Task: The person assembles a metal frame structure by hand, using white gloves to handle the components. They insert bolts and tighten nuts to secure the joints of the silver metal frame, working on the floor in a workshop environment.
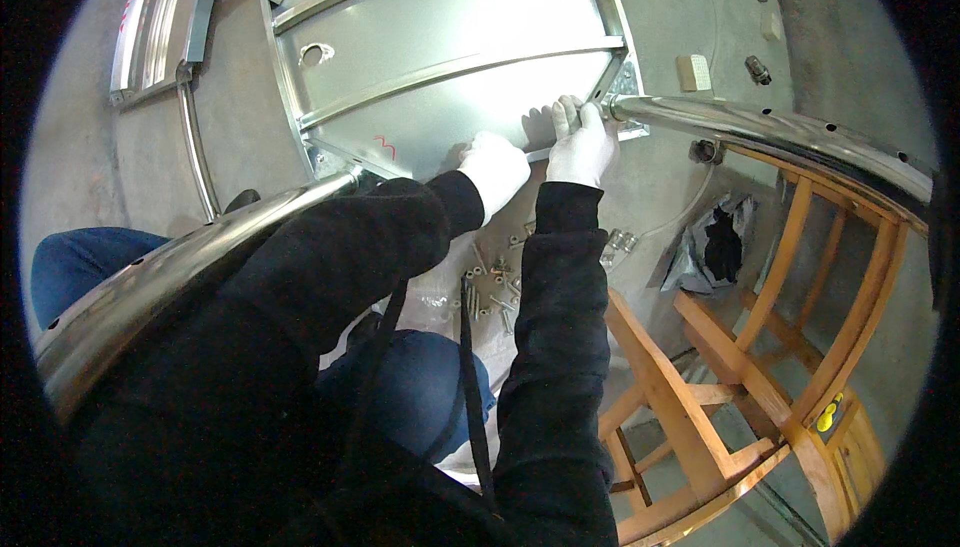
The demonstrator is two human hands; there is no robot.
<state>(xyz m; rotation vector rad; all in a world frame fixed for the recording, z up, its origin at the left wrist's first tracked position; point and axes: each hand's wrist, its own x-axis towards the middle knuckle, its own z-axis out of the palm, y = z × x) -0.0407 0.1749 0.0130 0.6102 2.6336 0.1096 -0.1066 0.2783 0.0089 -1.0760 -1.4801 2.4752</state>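
Note:
Both hands wear white gloves. My right hand (583,143) is at the front right corner of a sheet-metal panel (450,14) with ribs, its fingertips by the end of a shiny metal tube (697,113); whether they pinch a small part cannot be made out. My left hand (495,170) is curled at the panel's near edge, its fingers mostly hidden. A second metal tube (300,198) meets the front left corner and runs under my left arm. The panel has a round hole and a red mark.
Loose bolts and nuts (491,292) lie on plastic below my hands. Wooden chairs (705,389) stand at the lower right, with a yellow-handled tool (829,412) on one. Beyond are an open plastic bag (712,247), a pale block (694,72) and, upper left, another metal frame (161,29).

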